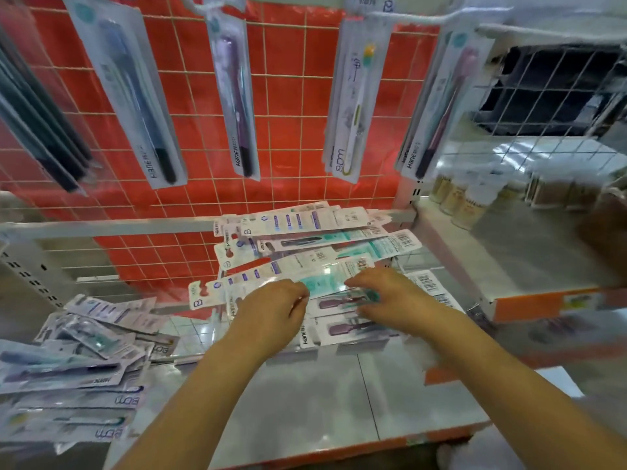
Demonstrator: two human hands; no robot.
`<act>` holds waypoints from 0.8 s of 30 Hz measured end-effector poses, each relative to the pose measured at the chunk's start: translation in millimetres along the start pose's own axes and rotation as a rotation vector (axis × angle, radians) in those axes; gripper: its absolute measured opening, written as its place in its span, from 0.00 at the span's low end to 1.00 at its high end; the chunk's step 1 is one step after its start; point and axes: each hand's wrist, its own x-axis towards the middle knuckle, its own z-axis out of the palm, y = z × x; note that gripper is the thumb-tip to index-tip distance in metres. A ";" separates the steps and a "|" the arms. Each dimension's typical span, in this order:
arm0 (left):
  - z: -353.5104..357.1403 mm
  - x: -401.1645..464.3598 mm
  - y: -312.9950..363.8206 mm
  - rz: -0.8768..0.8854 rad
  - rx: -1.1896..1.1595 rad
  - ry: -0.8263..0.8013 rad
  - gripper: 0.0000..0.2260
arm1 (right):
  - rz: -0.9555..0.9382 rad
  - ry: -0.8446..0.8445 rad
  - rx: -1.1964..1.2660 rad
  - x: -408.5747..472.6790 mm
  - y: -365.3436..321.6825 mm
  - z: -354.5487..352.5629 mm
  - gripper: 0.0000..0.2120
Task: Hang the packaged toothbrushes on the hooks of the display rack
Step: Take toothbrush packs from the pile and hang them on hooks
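A loose pile of packaged toothbrushes (305, 242) lies on the metal shelf (339, 401) in front of the red wire-grid rack (288, 106). My left hand (274, 310) has its fingers curled at the left end of a teal toothbrush package (322, 283) on top of the pile. My right hand (390, 296) grips the same package's right part, thumb on top. Purple-brush packages (342, 329) lie under both hands. Higher up, packages hang on white hooks (424, 18): a blue one (135, 96), a purple one (234, 96), a yellow-green one (354, 96) and a pink one (441, 106).
A second heap of packages (78, 368) covers the shelf's left side. Dark packages (40, 113) hang at the far left. To the right stand small bottles (464, 201) on a neighbouring shelf, with a wire basket (549, 89) above them.
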 end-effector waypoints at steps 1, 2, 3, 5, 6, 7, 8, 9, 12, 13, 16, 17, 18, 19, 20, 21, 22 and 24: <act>3.2 -0.4 3.3 -0.001 -0.005 0.004 0.13 | -0.017 -0.017 -0.032 -2.8 5.2 -0.9 0.25; 6.4 -0.9 6.1 -0.004 -0.011 0.010 0.13 | -0.032 -0.033 -0.055 -6.3 10.1 -2.1 0.26; 9.6 -1.8 8.6 -0.008 -0.020 0.017 0.12 | -0.052 -0.042 -0.076 -9.8 15.0 -3.3 0.27; 15.3 -3.6 13.3 -0.013 -0.028 0.033 0.12 | -0.075 -0.068 -0.111 -17.6 24.5 -6.4 0.30; 17.6 -4.7 16.1 -0.017 -0.025 0.041 0.12 | -0.074 -0.079 -0.110 -21.9 28.8 -7.7 0.31; 19.2 -5.9 19.1 -0.022 -0.024 0.046 0.12 | -0.073 -0.085 -0.098 -25.9 33.1 -8.3 0.32; 20.8 -6.7 22.0 -0.028 -0.025 0.051 0.12 | -0.079 -0.088 -0.084 -29.3 37.2 -8.5 0.34; 22.4 -7.0 24.6 -0.033 -0.025 0.059 0.11 | -0.091 -0.090 -0.081 -31.8 41.4 -7.6 0.36; 25.8 -8.4 29.8 -0.064 -0.020 0.087 0.11 | -0.109 -0.111 -0.183 -33.8 52.7 -1.6 0.40; 27.0 -8.7 30.8 -0.074 -0.020 0.095 0.11 | -0.114 -0.115 -0.247 -33.0 55.2 1.6 0.41; 28.6 -9.5 33.5 -0.114 -0.042 0.109 0.11 | -0.141 -0.060 -0.395 -28.4 59.0 15.4 0.39; 28.9 -9.7 33.9 -0.124 -0.055 0.109 0.11 | -0.149 -0.008 -0.426 -26.1 59.0 21.9 0.38; 29.4 -9.6 33.6 -0.126 -0.063 0.109 0.11 | -0.163 0.056 -0.452 -24.8 57.9 28.3 0.36; 30.0 -9.4 32.7 -0.124 -0.068 0.108 0.11 | -0.189 0.136 -0.481 -23.5 56.9 33.9 0.35; 30.6 -9.4 31.7 -0.121 -0.074 0.109 0.11 | -0.216 0.208 -0.497 -21.8 56.8 38.4 0.35; 30.8 -9.3 31.0 -0.121 -0.080 0.110 0.11 | -0.243 0.284 -0.504 -18.9 59.3 43.1 0.36; 30.8 -9.6 30.6 -0.121 -0.085 0.110 0.11 | -0.254 0.345 -0.505 -15.8 62.3 47.2 0.36; 29.9 -10.3 30.7 -0.122 -0.082 0.106 0.10 | -0.257 0.413 -0.499 -12.4 64.7 51.4 0.36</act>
